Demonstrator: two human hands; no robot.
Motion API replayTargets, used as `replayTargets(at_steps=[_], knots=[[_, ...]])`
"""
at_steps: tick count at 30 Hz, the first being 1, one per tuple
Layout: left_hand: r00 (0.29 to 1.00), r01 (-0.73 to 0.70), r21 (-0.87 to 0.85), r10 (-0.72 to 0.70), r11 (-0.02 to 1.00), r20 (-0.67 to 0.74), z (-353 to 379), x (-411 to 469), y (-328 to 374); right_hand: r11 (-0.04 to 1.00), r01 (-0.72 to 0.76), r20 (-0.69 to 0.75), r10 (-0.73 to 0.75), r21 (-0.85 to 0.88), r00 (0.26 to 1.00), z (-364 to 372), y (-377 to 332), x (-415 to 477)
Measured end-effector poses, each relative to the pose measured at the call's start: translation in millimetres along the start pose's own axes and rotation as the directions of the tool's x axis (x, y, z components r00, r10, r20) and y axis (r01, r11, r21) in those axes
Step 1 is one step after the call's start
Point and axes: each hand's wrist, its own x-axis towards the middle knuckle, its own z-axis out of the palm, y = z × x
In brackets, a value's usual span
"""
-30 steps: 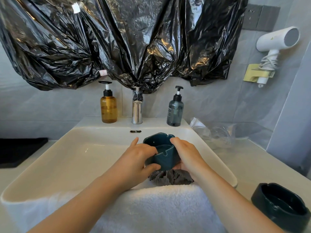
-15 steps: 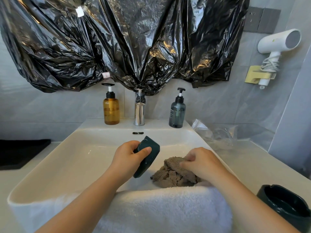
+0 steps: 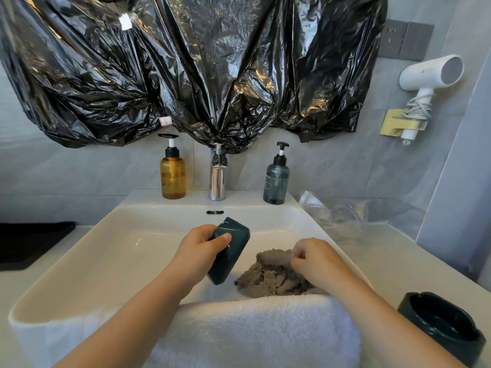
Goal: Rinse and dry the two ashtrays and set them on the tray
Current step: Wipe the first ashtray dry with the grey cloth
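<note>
Teal ashtray (image 3: 229, 254) is tilting on edge, gripped by the left hand (image 3: 198, 249) over the sink (image 3: 111, 251); the right hand (image 3: 314, 258) is pinching a grey cloth (image 3: 271, 278).

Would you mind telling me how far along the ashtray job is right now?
Done: nothing clearly finished; the tap runs no water. In hand: the left hand grips one ashtray tilted over the sink while the right hand pinches the brown cloth, so drying seems underway. Left: the second ashtray sits on the counter at right, and neither is on the black tray.
</note>
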Motion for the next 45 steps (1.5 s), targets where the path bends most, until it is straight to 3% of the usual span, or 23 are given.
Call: replayTargets(at_steps=[2, 5, 7, 8, 12, 17, 25, 30, 37, 41, 43, 45], knots=[[1.000, 0.001, 0.001, -0.001, 1.000, 0.010, 0.4, -0.4, 0.3, 0.953, 0.021, -0.121, 0.016, 0.301, 0.993, -0.9, -2.8, 3.8], [0.999, -0.036, 0.051, 0.035, 0.998, 0.035, 1.7, 0.0, -0.9, 0.619, 0.058, -0.143, 0.087, 0.783, 0.986, -11.6, -16.9, 5.3], [0.995, -0.083, 0.093, 0.078, 0.992, 0.055, 2.5, -0.1, -2.2, 0.454, 0.105, -0.141, 0.046, 0.885, 0.989, -18.0, -30.5, 2.8], [0.994, -0.100, 0.101, 0.094, 0.990, 0.058, 2.7, -0.1, -3.1, 0.451, 0.140, -0.159, 0.003, 0.881, 0.987, -18.7, -38.1, 0.8], [0.987, -0.154, 0.145, 0.144, 0.977, 0.072, 3.8, 0.7, -5.0, 0.601, 0.262, -0.188, -0.184, 0.755, 0.965, 1.4, -58.7, -3.6], [0.977, -0.206, 0.246, 0.183, 0.947, 0.112, 7.1, 0.4, -7.2, 0.669, 0.269, -0.204, -0.176, 0.692, 0.963, 22.0, -60.8, 5.2], [0.968, -0.242, 0.283, 0.211, 0.928, 0.135, 8.7, 0.4, -5.5, 0.685, 0.288, -0.209, -0.198, 0.669, 0.958, 26.3, -61.1, 6.2], [0.967, -0.245, 0.281, 0.211, 0.928, 0.146, 9.7, -2.5, -3.0, 0.731, 0.202, -0.242, -0.053, 0.652, 0.969, 27.5, -54.3, 12.1], [0.967, -0.249, 0.227, 0.228, 0.942, 0.114, 4.5, 0.3, -7.7, 0.672, 0.381, -0.232, -0.304, 0.635, 0.924, 27.2, -58.9, 5.3], [0.964, -0.250, 0.196, 0.226, 0.948, 0.139, 6.5, -1.2, -6.1, 0.685, 0.188, -0.202, -0.060, 0.704, 0.977, 27.4, -52.7, 14.4], [0.963, -0.251, 0.129, 0.234, 0.959, 0.134, 5.3, -1.8, -5.3, 0.579, 0.002, -0.030, 0.039, 0.815, 0.999, 27.2, -46.2, 18.8], [0.962, -0.258, 0.078, 0.248, 0.963, 0.113, 4.0, -2.3, -4.1, 0.454, -0.136, 0.127, 0.050, 0.881, 0.991, 29.0, -41.1, 21.9]])
